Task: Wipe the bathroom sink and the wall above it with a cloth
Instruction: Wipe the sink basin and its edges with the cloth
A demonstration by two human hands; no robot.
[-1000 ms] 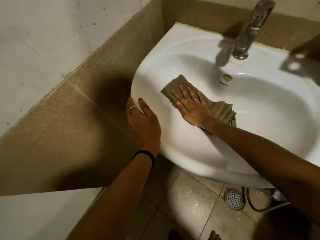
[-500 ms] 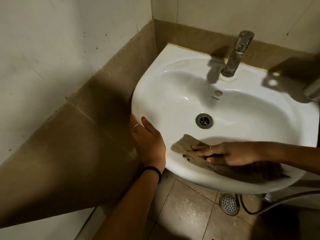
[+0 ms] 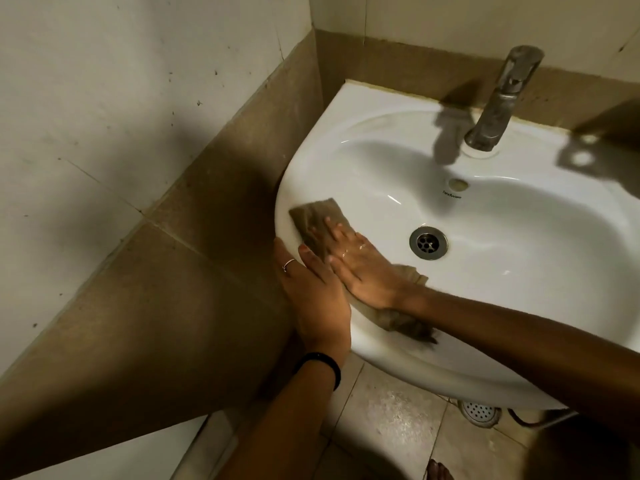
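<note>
So on the left we've got the beige-and-white tiled wall [image 3: 145, 140], then our left hand [image 3: 317, 296] laid flat against the outer left edge of the white sink [image 3: 519, 216], grip spread, holding nothing. Just beside it, touching it, our right hand [image 3: 363, 268] presses the brown cloth [image 3: 317, 220] onto the sink's left rim, fingers [image 3: 334, 233] splayed out flat. Further right sits the drain [image 3: 428, 243], and the metal faucet [image 3: 502, 98] stands at the back.
</note>
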